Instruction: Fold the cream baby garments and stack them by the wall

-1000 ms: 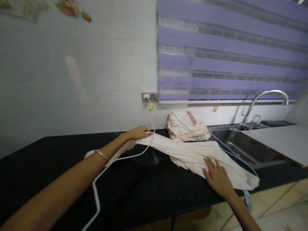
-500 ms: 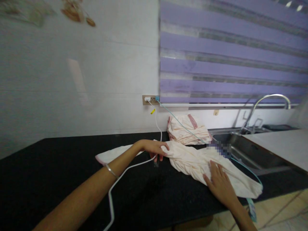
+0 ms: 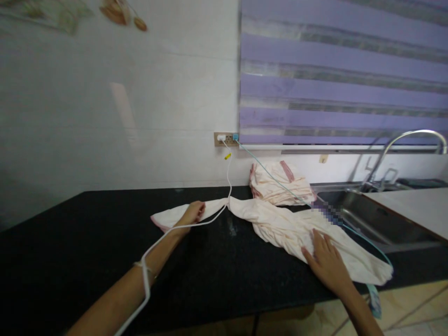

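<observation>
A cream garment (image 3: 276,217) with pink edging lies across the black counter, bunched in its middle. My right hand (image 3: 327,263) rests flat on its wider right part, fingers spread. Toward the left end, my left hand (image 3: 192,213) lies over the narrow sleeve-like part (image 3: 170,215), its fingers curled in; what they hold, if anything, is hidden. A white cable (image 3: 196,224) crosses the garment and passes over my left wrist and forearm. A thin teal cable (image 3: 367,241) runs over the garment's right side.
A folded stack of cream cloth with pink trim (image 3: 280,184) sits against the wall. Both cables lead to a wall socket (image 3: 229,139). At the right are a steel sink (image 3: 381,219), a tall faucet (image 3: 381,161) and a white board (image 3: 416,205). The counter (image 3: 224,275) ends close in front.
My left hand has moved left from the garment's middle to its narrow left part, passing under the white cable. The cable now lies over my forearm. My right hand stays on the garment.
</observation>
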Demonstrator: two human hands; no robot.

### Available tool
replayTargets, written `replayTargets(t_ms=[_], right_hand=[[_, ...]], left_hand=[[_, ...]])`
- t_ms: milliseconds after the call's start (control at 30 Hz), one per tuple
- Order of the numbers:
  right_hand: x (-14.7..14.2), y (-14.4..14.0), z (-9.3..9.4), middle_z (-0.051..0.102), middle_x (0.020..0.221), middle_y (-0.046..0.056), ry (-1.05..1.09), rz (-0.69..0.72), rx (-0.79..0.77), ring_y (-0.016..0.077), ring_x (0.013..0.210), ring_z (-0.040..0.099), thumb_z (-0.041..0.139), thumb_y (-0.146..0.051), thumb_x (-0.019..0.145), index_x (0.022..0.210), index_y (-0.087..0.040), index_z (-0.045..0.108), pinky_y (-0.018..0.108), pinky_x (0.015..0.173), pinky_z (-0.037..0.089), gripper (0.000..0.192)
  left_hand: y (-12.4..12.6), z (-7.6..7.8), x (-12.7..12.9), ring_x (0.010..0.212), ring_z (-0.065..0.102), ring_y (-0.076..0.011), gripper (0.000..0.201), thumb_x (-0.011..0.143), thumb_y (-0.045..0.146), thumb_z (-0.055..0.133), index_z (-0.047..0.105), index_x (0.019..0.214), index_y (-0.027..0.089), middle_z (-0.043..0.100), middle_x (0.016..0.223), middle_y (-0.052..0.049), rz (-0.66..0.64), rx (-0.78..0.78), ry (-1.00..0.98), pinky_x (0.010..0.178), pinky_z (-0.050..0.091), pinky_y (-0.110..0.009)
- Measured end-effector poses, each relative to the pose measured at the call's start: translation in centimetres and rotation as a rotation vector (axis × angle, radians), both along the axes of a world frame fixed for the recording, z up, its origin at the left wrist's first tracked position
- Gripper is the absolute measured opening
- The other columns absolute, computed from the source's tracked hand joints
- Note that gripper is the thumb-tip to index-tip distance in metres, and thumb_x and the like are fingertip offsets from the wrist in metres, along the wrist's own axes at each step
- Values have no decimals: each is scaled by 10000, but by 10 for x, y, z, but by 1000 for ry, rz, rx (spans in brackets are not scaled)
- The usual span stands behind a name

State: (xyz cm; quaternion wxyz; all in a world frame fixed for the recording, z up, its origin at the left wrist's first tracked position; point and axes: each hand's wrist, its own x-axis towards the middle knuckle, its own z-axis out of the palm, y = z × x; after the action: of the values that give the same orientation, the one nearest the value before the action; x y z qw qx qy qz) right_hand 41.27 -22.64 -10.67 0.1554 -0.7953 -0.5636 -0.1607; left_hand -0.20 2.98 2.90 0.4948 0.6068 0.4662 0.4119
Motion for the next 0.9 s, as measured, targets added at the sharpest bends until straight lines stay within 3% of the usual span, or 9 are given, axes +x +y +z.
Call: replayTargets(t_ms=[67, 133, 267, 400, 500, 600, 700, 800, 900], right_hand=[[1, 0, -2, 388, 1611, 176, -2, 3, 5, 396, 1520, 274, 259, -615, 976, 1590, -53, 309, 541, 1162, 370, 834], [3, -1, -4, 391, 1611, 173, -12, 25, 9, 388, 1529, 259, 278, -592, 983, 1583, -87, 339, 555, 1161, 368, 786], [5, -2, -7, 397, 1611, 158, -35, 50, 15, 385, 1535, 250, 306, -553, 988, 1573, -153, 380, 583, 1156, 364, 713], [3, -2, -6, 398, 1604, 184, -26, 24, 6, 385, 1543, 222, 273, -566, 992, 1574, -77, 358, 567, 1157, 372, 765], [-1, -2, -2, 410, 1600, 173, -6, 8, -10, 372, 1539, 241, 279, -560, 995, 1575, -111, 367, 570, 1158, 366, 739], [-6, -1, 3, 408, 1603, 169, 6, -23, -49, 366, 1540, 243, 283, -555, 995, 1576, -99, 367, 558, 1173, 346, 743], [-9, 1, 7, 403, 1604, 175, 10, -71, -105, 371, 1540, 237, 273, -551, 995, 1575, -52, 356, 547, 1180, 335, 770], [-9, 4, 9, 389, 1615, 165, 15, -97, -130, 379, 1529, 259, 276, -557, 991, 1568, -45, 366, 537, 1180, 334, 777], [-9, 4, 9, 387, 1621, 144, 19, -90, -120, 369, 1517, 288, 273, -562, 993, 1569, -83, 378, 539, 1175, 338, 756]], left_hand=[[-15, -24, 2, 659, 481, -162, 297, 828, 367, 677, 533, 645, 183, 508, 624, 16, -84, 76, 107, 610, 356, -249], [-36, -39, 15, 715, 503, -170, 279, 862, 394, 669, 601, 696, 180, 566, 700, 8, -278, 287, 346, 670, 371, -262], [-72, -45, 64, 916, 589, -205, 199, 940, 388, 596, 665, 981, 207, 654, 977, -38, -636, 793, 720, 824, 439, -304], [-87, -45, 116, 1162, 558, -270, 457, 906, 446, 663, 592, 1287, 204, 585, 1294, -110, -534, 973, 770, 977, 461, -380], [-86, -48, 137, 1076, 568, -254, 301, 943, 352, 613, 625, 1205, 204, 585, 1187, -106, -498, 1030, 811, 924, 481, -374], [-83, -49, 141, 992, 561, -237, 150, 979, 234, 508, 622, 1059, 180, 576, 1078, -105, -446, 1094, 812, 871, 483, -367], [-84, -46, 135, 1006, 554, -240, 196, 1028, 236, 399, 580, 1009, 163, 581, 1092, -129, -423, 1161, 704, 894, 481, -384], [-90, -42, 127, 963, 584, -219, 272, 1055, 212, 293, 555, 992, 171, 623, 1026, -123, -527, 1181, 611, 885, 481, -356], [-102, -30, 124, 729, 598, -184, 312, 1069, 241, 267, 558, 971, 186, 627, 795, -54, -602, 1098, 712, 717, 464, -297]])
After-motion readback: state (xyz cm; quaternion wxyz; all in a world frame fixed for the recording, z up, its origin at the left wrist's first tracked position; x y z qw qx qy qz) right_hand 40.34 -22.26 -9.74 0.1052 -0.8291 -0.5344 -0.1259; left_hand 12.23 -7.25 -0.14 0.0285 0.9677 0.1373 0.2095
